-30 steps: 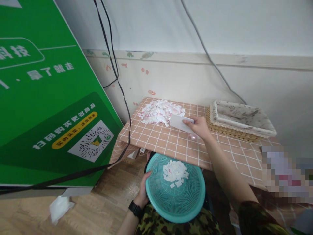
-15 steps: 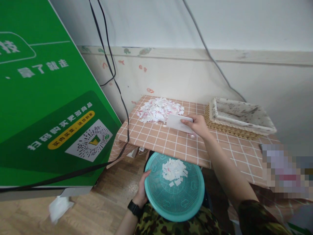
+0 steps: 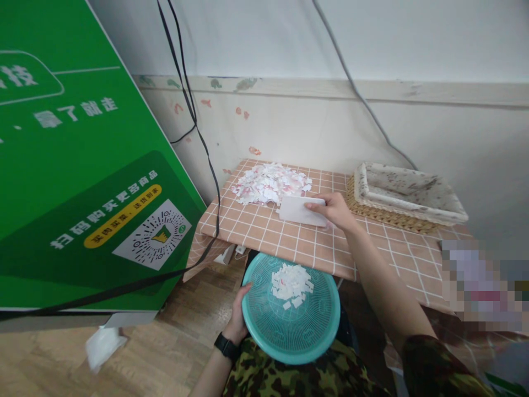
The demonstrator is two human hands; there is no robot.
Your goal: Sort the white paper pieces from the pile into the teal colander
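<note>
My left hand (image 3: 239, 311) grips the left rim of a round teal plastic basket (image 3: 306, 336) at my lap. Small white paper pieces (image 3: 291, 284) lie in a heap inside it. Over the table, my right hand (image 3: 335, 210) pinches a flat white card (image 3: 301, 211) between thumb and fingers. The card's far edge is close to a big pile of torn white and pinkish paper scraps (image 3: 268, 183) by the wall; whether it touches them I cannot tell. A few scraps show near its right end, below my fingers.
A checked brown cloth covers the table (image 3: 256, 226). A wicker basket (image 3: 397, 212) with a floral lining stands to the right. At left rises a green printed panel (image 3: 136, 138) with a black strap (image 3: 210, 165) hanging before it. A white bag (image 3: 103, 346) lies on the floor.
The card in my right hand has shifted slightly toward me and left, its face tilted a little more into view. The teal basket sits slightly higher and further left in view.
</note>
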